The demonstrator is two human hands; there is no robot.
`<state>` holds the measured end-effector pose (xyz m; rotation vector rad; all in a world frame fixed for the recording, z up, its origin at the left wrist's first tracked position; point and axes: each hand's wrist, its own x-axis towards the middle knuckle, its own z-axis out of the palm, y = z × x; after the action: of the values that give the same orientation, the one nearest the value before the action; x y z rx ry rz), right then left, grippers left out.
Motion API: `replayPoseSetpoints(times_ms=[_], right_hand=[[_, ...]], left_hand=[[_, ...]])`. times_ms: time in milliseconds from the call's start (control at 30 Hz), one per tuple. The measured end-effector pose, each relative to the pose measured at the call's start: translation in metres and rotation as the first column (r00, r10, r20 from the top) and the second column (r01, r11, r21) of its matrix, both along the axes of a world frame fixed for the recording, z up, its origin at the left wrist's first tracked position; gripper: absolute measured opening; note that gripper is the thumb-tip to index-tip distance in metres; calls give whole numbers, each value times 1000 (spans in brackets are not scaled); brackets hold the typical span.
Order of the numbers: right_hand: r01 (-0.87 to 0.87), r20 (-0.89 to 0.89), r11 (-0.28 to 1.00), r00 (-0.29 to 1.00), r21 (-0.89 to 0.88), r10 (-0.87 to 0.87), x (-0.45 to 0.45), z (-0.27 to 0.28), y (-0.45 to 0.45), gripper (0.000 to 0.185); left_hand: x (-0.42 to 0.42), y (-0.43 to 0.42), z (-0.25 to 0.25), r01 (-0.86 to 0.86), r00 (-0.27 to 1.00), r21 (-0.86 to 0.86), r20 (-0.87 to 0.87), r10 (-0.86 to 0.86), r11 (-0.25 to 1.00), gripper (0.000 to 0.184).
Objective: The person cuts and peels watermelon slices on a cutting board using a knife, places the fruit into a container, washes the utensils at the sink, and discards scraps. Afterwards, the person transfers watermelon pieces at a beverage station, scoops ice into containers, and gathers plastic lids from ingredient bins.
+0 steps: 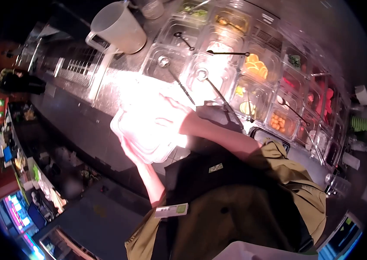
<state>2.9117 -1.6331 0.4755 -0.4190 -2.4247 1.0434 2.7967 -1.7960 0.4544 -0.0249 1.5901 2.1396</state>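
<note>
In strong glare, a clear plastic container [146,147] with rounded corners is held tilted in front of my apron. My left hand [130,149] grips it from the lower left side, fingers partly hidden behind it. My right hand [174,116] reaches across from the right and is closed on its upper right part; the light washes out its fingertips. What the container holds, if anything, cannot be made out. Just beyond my right hand, clear food tubs hold ladles [203,76] with dark handles.
A large translucent pitcher [118,28] stands at the counter's back left. Tubs of orange slices [256,66], orange balls [278,122] and other toppings run right, with spoons across them. Green stacked cups [364,124] are at far right. Another person [19,82] stands far left.
</note>
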Motion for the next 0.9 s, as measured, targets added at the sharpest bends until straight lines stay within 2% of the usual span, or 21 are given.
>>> replayPoseSetpoints(times_ms=[67,100,133,167,267,333,367,400,433,467,500,533,567,600,633,700,733,767,800,867,900], right_hand=[[-196,2,965,980,-177,199,-12,-20,23,53],[-149,84,931,979,-333,187,-18,-13,30,56],[-80,156,871,972,-485,176,-17,-8,35,58],[-4,130,918,990,-397,61,-5,6,44,60],[113,-96,965,986,-235,-139,26,59,73,60],[254,-140,953,950,-164,-278,67,62,128,54],[341,-172,908,906,-241,-386,99,62,159,51],[425,-196,848,846,-316,-497,135,61,191,48],[586,-130,680,708,-441,-694,171,37,225,43],[732,-42,551,586,-401,-809,220,44,248,40],[835,-109,467,456,-289,-883,269,21,284,35],[906,-187,355,317,-231,-930,324,-1,317,31],[990,-278,131,111,-58,-954,379,-12,343,29],[998,-282,25,10,-51,-959,430,-5,355,30],[968,-419,-224,-158,112,-894,472,-3,366,30],[878,-254,-450,-478,-161,-841,549,4,385,35],[783,-148,-614,-622,-103,-769,586,-10,401,42],[792,69,-513,-522,-330,-850,630,-36,424,47],[718,231,-417,-348,-558,-909,661,-51,444,51],[509,167,-242,-189,-826,-968,656,-41,456,55],[433,106,-176,-182,-884,-978,652,-42,466,43]], left_hand=[[-5,-6,-12,-61,998,-165,-21,59,984,53],[7,9,11,15,996,25,91,-17,1000,55],[9,14,13,-13,990,32,142,8,999,57],[15,24,28,30,979,105,198,-50,994,59],[24,29,41,58,991,10,123,-59,998,79],[12,19,41,86,992,-6,89,-85,996,72],[29,29,75,-20,1000,-97,22,23,995,55],[20,26,90,-169,925,-189,-370,89,967,40],[11,23,104,-413,703,-247,-699,134,877,29],[-12,13,114,-329,608,-167,-791,73,929,24],[38,68,161,-400,457,72,-848,267,914,22],[46,97,180,-244,379,158,-893,245,957,19],[63,127,198,-148,320,51,-942,97,988,28],[86,157,208,-102,501,-118,-864,-52,988,25],[92,187,203,4,332,-284,-904,-269,959,30],[147,263,199,368,194,-558,-737,-648,744,27],[178,305,179,565,161,-546,-662,-732,619,24],[228,342,178,678,50,-607,-525,-850,415,23],[266,383,152,845,85,-477,-325,-942,241,22],[344,448,96,991,113,73,-41,-993,110,22],[378,480,69,967,16,251,123,-992,46,26]])
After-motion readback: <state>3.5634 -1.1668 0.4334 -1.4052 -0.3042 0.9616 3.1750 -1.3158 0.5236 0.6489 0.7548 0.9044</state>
